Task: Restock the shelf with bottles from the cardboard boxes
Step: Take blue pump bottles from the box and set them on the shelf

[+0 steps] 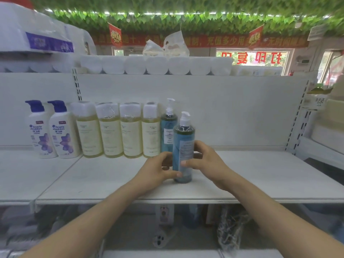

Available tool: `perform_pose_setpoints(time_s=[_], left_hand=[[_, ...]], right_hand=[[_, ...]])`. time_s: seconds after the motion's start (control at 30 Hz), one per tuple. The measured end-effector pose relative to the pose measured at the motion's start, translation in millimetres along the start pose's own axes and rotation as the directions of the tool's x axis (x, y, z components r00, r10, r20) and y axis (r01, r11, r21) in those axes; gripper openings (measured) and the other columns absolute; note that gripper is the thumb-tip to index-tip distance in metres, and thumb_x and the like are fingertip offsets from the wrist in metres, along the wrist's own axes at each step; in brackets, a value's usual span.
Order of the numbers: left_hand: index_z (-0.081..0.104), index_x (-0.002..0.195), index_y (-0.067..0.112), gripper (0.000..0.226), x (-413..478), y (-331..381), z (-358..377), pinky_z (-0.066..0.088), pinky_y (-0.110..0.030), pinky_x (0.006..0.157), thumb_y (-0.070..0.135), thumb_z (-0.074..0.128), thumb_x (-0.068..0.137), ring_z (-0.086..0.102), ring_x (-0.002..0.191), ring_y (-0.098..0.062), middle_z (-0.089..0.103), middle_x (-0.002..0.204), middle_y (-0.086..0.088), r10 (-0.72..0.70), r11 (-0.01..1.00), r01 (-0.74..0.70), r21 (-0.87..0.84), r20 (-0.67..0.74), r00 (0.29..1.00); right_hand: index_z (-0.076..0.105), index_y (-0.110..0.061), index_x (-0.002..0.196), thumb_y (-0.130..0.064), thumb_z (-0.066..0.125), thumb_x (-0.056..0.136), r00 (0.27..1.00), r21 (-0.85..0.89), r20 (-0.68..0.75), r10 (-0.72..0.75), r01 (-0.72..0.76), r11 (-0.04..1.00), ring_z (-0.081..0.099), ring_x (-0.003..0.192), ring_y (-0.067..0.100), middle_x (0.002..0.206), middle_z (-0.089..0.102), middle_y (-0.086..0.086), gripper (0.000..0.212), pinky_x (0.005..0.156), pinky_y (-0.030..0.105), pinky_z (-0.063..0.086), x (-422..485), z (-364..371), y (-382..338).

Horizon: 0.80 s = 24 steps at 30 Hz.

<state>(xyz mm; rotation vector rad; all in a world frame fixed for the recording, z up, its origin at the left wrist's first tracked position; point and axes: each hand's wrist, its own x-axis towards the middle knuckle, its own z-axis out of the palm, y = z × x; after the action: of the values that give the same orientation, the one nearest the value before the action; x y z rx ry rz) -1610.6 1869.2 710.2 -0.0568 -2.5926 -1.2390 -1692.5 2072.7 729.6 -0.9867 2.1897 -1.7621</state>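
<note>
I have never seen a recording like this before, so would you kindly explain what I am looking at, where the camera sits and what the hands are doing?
There is no machine here. A person wears one wide-angle camera on the head, looking forward and down, so the two bare arms entering from below are their own. This is the only view.

The left hand and right hand both grip a blue pump bottle. It is upright, and its base appears to be on the white shelf.

Along the back of the shelf stand a matching blue bottle, four pale yellow bottles and two white shampoo bottles with blue pumps. White paper rolls lie on top of the shelf unit. No cardboard box shows in this picture.
</note>
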Motion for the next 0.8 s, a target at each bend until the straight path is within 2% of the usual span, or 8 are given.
perform_pose_setpoints(time_s=[0.1, 0.17, 0.23, 0.33, 0.43, 0.57, 0.67, 0.8], left_hand=[[0.059, 0.142, 0.023, 0.063, -2.5, -7.6, -2.6, 0.053, -0.011, 0.096, 0.036, 0.088, 0.087, 0.067, 0.114, -0.001, 0.071, 0.129, 0.008, 0.004, 0.997, 0.001, 0.074, -0.060, 0.998], [0.061, 0.141, 0.025, 0.057, -5.4, -9.8, -4.0, 0.055, -0.021, 0.104, 0.036, 0.084, 0.091, 0.068, 0.115, -0.003, 0.071, 0.128, 0.008, 0.007, 0.996, -0.001, 0.089, -0.059, 0.998], [0.060, 0.143, 0.025, 0.055, -7.9, -9.0, -4.7, 0.055, -0.028, 0.107, 0.034, 0.082, 0.093, 0.068, 0.116, -0.003, 0.071, 0.129, 0.008, 0.008, 0.997, -0.004, 0.080, -0.049, 0.999], [0.055, 0.149, 0.023, 0.060, -8.7, -4.1, -3.6, 0.054, -0.025, 0.106, 0.031, 0.081, 0.095, 0.067, 0.119, -0.004, 0.067, 0.137, 0.008, 0.042, 0.998, -0.039, 0.047, -0.047, 0.998], [0.047, 0.156, 0.031, 0.067, -8.0, 4.3, 3.7, 0.053, -0.015, 0.101, 0.031, 0.078, 0.097, 0.064, 0.122, 0.000, 0.059, 0.147, 0.014, 0.098, 0.995, -0.098, 0.034, -0.007, 0.995], [0.036, 0.162, 0.037, 0.077, -1.7, 13.4, 15.3, 0.051, -0.026, 0.112, 0.023, 0.076, 0.098, 0.055, 0.138, -0.006, 0.047, 0.159, 0.013, 0.097, 0.993, -0.091, -0.074, 0.072, 0.993], [0.045, 0.153, 0.044, 0.069, 7.9, 18.5, 18.3, 0.051, -0.025, 0.110, 0.021, 0.075, 0.096, 0.053, 0.136, -0.006, 0.048, 0.151, 0.011, 0.091, 0.994, -0.084, -0.075, 0.093, 0.991], [0.056, 0.145, 0.037, 0.058, 20.0, 21.8, 22.5, 0.052, -0.027, 0.102, 0.021, 0.076, 0.093, 0.056, 0.124, -0.010, 0.049, 0.131, 0.008, 0.045, 0.999, -0.045, -0.004, 0.071, 0.996]], right_hand=[[0.058, -0.031, 0.129, -0.024, 0.092, 0.080, 0.991, -0.079, -0.133, -0.002, -0.009, 0.997, 0.069, 0.112, 0.006, 0.120, 0.070, -0.016, 0.060, 0.085, 0.022, 0.058, 5.4, 0.4, 0.8], [0.050, -0.030, 0.127, -0.030, 0.095, 0.077, 0.971, -0.176, -0.237, -0.022, -0.021, 0.984, 0.065, 0.108, 0.002, 0.120, 0.064, -0.016, 0.067, 0.079, 0.016, 0.054, 9.1, 1.8, 0.7], [0.042, -0.027, 0.129, -0.031, 0.095, 0.078, 0.960, -0.200, -0.279, -0.026, -0.032, 0.979, 0.062, 0.112, 0.005, 0.125, 0.058, -0.010, 0.073, 0.087, 0.021, 0.056, 12.4, 2.8, 2.7], [0.036, -0.028, 0.144, -0.018, 0.080, 0.092, 0.988, -0.043, -0.141, 0.057, -0.064, 0.997, 0.058, 0.127, 0.009, 0.139, 0.055, -0.008, 0.069, 0.106, 0.038, 0.054, 13.6, -5.2, 4.7], [0.042, -0.029, 0.153, 0.000, 0.066, 0.098, 0.993, -0.014, 0.014, 0.113, -0.113, 0.994, 0.060, 0.134, 0.015, 0.142, 0.061, -0.012, 0.067, 0.111, 0.046, 0.053, 8.7, -19.4, 9.0], [0.052, -0.031, 0.142, -0.021, 0.081, 0.093, 0.993, -0.173, -0.114, 0.023, -0.042, 0.984, 0.063, 0.120, 0.007, 0.132, 0.064, -0.014, 0.058, 0.102, 0.036, 0.057, 0.1, -15.0, 15.6], [0.052, -0.032, 0.135, -0.036, 0.081, 0.091, 0.986, -0.260, -0.161, -0.038, -0.005, 0.966, 0.059, 0.114, 0.008, 0.128, 0.056, -0.012, 0.053, 0.091, 0.026, 0.053, -4.7, -11.3, 19.2], [0.055, -0.029, 0.137, -0.015, 0.074, 0.097, 0.999, -0.057, -0.041, 0.024, -0.026, 0.998, 0.064, 0.122, 0.005, 0.133, 0.067, -0.013, 0.046, 0.097, 0.028, 0.053, -8.3, -25.7, 20.6]])
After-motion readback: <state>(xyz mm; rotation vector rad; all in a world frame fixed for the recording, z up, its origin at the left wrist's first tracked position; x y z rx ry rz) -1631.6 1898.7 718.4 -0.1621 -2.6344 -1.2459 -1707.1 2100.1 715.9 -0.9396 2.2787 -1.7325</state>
